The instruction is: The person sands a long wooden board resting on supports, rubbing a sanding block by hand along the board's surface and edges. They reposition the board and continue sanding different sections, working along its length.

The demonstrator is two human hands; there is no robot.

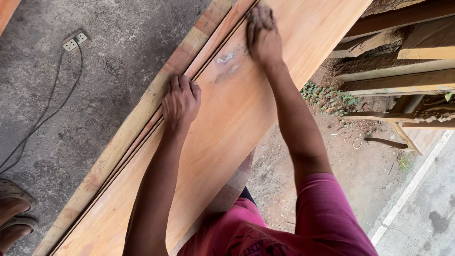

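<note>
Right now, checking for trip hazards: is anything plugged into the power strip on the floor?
No, the power strip shows empty sockets, only its own cord trailing away.

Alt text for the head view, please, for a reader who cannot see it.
Two bare hands press on a long reddish board: the left hand grips its edge, the right hand lies flat further along by pale smears. A power strip lies on the concrete floor.

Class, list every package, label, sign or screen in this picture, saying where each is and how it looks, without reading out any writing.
No packages, labels, signs or screens in view.
Dark printed lettering on the person's magenta shirt: bottom edge, partly cut off.
White power strip with black cable: grey concrete floor, top left; no label visible.
</note>
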